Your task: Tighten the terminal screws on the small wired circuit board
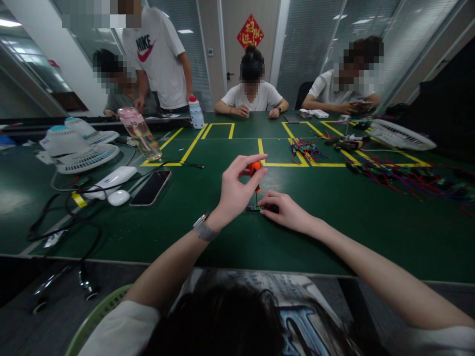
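We are facing a green table (208,242), with wires (404,179) sprawling toward three o'clock. Our left hand (236,188) is curling; our right hand (285,210) is resting at four o'clock from it. A phone (151,188) is lying toward nine o'clock. Our left thumb and fingers are clamping an upright screwdriver (255,168) over the board (255,208), which is touching our right fingertips at their nine o'clock; whether they are pinching it, we cannot tell.

I have one head-worn view, facing forward and steeply down over the flat dark-green counter (245,247). Wearer's dark hair (222,321) fills the bottom edge, very near. Bare left hand (237,185) and right hand (281,209) sit mid-frame, close; red diamond-shaped paper sign (250,32) farthest.
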Motion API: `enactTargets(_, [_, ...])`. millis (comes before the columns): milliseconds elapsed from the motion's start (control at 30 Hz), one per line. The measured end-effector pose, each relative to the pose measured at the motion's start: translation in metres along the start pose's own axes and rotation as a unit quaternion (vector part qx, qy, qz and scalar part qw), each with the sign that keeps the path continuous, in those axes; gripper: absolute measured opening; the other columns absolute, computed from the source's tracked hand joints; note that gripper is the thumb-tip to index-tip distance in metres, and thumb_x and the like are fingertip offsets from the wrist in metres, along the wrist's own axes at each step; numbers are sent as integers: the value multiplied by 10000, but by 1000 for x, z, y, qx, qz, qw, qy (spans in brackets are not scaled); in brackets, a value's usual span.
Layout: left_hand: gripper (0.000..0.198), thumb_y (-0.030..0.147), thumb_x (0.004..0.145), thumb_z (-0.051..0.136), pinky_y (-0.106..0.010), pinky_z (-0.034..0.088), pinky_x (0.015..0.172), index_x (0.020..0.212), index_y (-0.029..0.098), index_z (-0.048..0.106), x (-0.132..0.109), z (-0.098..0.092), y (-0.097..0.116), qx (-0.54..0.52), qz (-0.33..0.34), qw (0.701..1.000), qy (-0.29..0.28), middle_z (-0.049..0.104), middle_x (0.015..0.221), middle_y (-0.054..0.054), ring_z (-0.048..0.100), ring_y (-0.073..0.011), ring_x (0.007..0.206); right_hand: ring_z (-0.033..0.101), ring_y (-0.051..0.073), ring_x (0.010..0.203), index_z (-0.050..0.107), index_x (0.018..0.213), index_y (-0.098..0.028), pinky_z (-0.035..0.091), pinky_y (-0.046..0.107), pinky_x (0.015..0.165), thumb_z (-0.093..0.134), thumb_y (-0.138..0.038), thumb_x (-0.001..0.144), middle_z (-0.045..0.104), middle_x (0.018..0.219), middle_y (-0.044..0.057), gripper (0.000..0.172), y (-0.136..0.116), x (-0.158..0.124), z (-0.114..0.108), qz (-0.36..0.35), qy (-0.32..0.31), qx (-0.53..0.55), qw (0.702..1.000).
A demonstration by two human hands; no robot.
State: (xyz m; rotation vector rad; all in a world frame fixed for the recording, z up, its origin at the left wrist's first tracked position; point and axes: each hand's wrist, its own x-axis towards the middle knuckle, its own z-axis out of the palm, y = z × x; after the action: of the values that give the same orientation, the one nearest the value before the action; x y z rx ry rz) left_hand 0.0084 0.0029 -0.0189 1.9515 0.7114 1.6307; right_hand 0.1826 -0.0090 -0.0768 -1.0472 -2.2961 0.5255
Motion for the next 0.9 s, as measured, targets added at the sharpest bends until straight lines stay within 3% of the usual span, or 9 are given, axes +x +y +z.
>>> enactTargets(100, [224,289,893,600,-253,531,778,1094,240,685,0,-1,1,29,13,999,9,599,1024,-44,615,-136,898,611,166,735,715,948,-156,512,297,692,628,-121,822,629,863,55,157,0,0,0,0,1,-6,1000])
enactTargets(233, [326,255,983,411,-279,514,858,1249,238,599,1,-2,1,8,12,1000,-14,629,1150,-64,610,-154,1026,615,166,745,716,960,-160,509,292,692,620,-126,827,632,871,57,168,0,0,0,-2,1,-6,1000])
enactTargets(333, [314,263,956,488,-250,523,807,1251,235,590,0,-1,0,-5,-2,1000,-12,648,1111,-59,625,-148,983,616,165,744,715,959,-160,509,293,692,619,-133,829,631,877,59,164,2,0,1,-4,3,-2,1000])
enactTargets(467, [231,296,872,632,-237,528,760,1092,243,683,0,-1,1,28,4,1000,13,598,1014,-41,603,-132,882,612,163,735,714,959,-163,510,293,689,623,-133,829,625,868,54,162,3,0,2,-3,3,-5,1000])
enactTargets(667, [309,266,980,431,-280,517,851,1232,243,609,1,-1,4,6,12,1000,-19,631,1166,-63,622,-146,983,613,166,742,713,965,-154,512,297,694,618,-132,831,631,894,63,165,3,-1,1,-1,0,5,1000])
enactTargets(900, [222,295,907,582,-245,525,760,1098,236,677,0,-1,2,38,7,999,2,602,1003,-44,608,-132,876,617,176,755,719,957,-156,510,304,704,624,-133,828,630,878,61,162,1,0,0,1,2,3,1000])
